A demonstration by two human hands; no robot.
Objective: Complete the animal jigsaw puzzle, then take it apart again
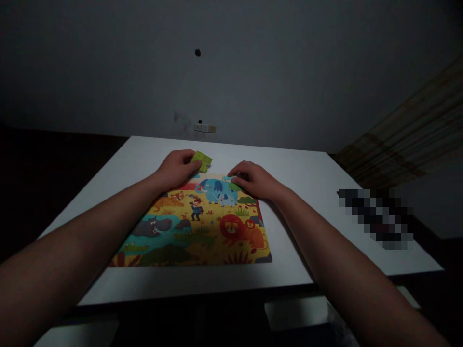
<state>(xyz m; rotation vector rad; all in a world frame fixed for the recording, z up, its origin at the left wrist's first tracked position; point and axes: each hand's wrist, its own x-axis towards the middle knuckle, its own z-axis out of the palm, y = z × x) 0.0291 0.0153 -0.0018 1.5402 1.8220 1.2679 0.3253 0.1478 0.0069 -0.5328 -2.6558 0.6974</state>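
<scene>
A jigsaw puzzle (208,217) with cartoon animals lies on the white table, showing elephants, lions, a hippo, a leopard and a figure in a hat. My left hand (177,168) is closed on a green puzzle piece (201,162), pinched between thumb and fingers above the puzzle's far edge. At the puzzle's upper right, my right hand (255,178) has thumb and index finger close together on a puzzle piece (227,178) with a pale blue patch. The hand covers much of that corner, so part of the piece is hidden.
The white table (296,231) reaches toward a grey wall with a socket plate (205,128). A pixelated dark object (376,219) lies on the table's right side. A striped curtain (394,140) hangs at the right. Pale seats (296,311) show below the near edge.
</scene>
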